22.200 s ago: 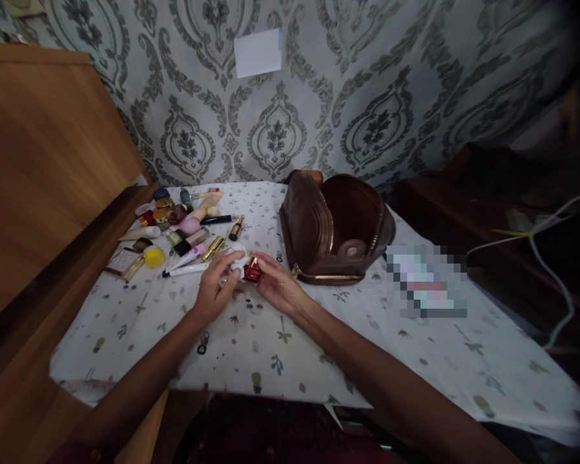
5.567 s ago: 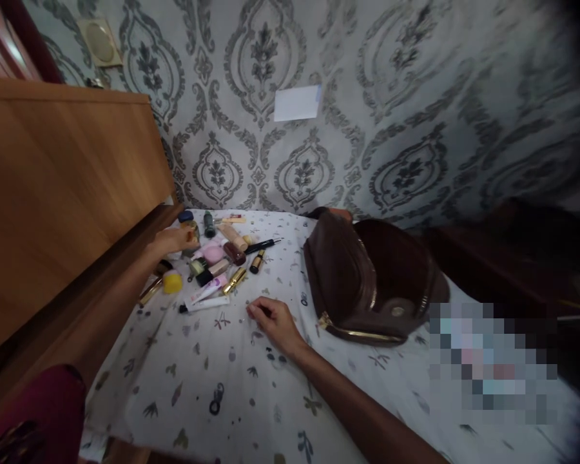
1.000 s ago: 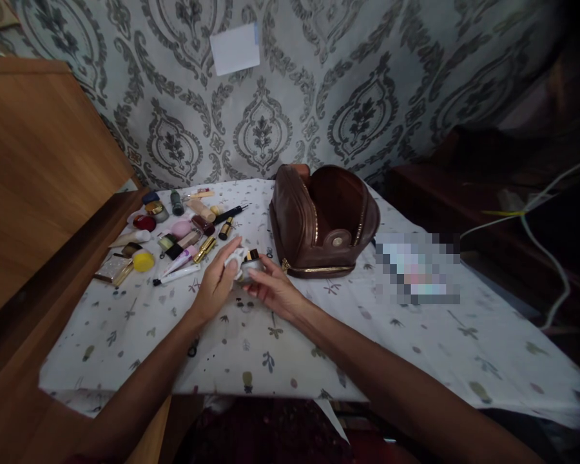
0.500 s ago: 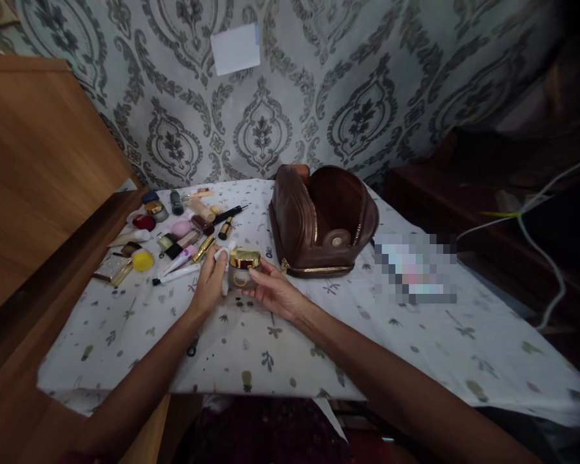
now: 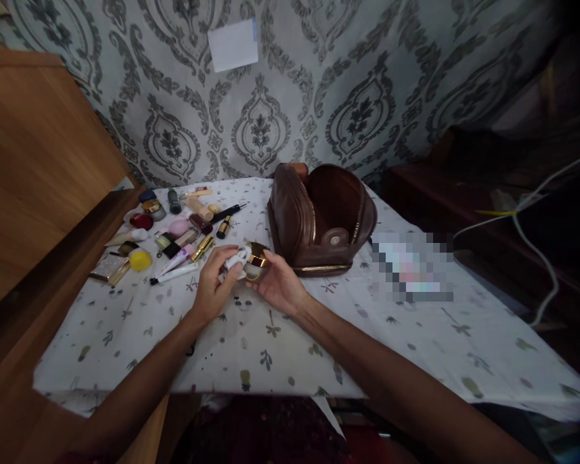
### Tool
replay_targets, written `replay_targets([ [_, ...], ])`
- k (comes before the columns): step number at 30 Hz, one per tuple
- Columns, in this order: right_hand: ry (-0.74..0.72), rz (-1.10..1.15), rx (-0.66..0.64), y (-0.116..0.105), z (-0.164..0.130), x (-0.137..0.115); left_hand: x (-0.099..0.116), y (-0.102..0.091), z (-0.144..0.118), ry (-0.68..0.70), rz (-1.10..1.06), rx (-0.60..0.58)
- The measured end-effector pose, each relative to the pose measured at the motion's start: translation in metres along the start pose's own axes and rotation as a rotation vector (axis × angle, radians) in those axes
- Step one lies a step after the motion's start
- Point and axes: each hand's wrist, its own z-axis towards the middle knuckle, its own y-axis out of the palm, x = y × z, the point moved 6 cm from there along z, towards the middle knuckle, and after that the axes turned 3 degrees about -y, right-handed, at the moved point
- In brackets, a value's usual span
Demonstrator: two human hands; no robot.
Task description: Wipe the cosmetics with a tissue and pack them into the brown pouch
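L hand (image 5: 214, 283) pinches white cloth (image 5: 238, 258) against gold-lidded jar (image 5: 258, 255) gripped in R hand (image 5: 284, 285) — wiping, prob.; next calls for turning jar, R grip firm.

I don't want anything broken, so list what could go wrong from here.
1. The gold-lidded jar might slip: only the right hand seems to grip it, while the left hand holds a white cloth or tissue up to it.
2. The gold tube lies near the left hand, so a stray knuckle could set it rolling.
3. The brown bag stands open close to the right hand; a sideways swing might knock the jar against it.
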Motion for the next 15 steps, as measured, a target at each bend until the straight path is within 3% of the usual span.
replay_targets([
  [5, 0.09, 0.011, -0.065, 0.01, -0.008, 0.004, -0.018, -0.003, 0.007, -0.187, -0.167, -0.005],
  [10, 0.151, 0.039, -0.091, 0.013, -0.014, 0.01, -0.038, 0.012, 0.003, -0.452, -0.419, -0.116],
  [12, 0.156, 0.075, -0.109, 0.013, -0.014, 0.011, -0.041, 0.015, 0.001, -0.488, -0.459, -0.122],
  [15, 0.136, 0.147, -0.132, 0.013, -0.011, 0.01, -0.042, 0.008, 0.003, -0.434, -0.443, -0.025],
])
